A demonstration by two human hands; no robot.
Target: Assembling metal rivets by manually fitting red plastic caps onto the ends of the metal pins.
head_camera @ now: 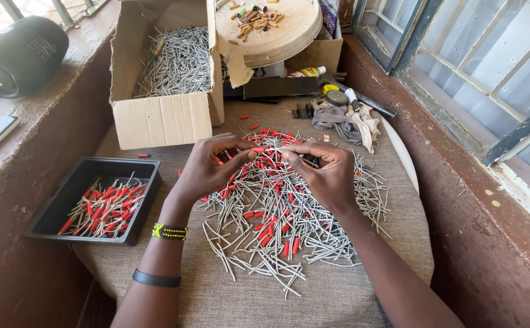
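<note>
Red sleeve (258, 149) on a grey pin is pinched between left hand (207, 170) and right hand (329, 176).

A thin grey metal pin with a red plastic sleeve (264, 149) lay level at frame centre — pinched between both hands' fingertips — above the heap.
</note>
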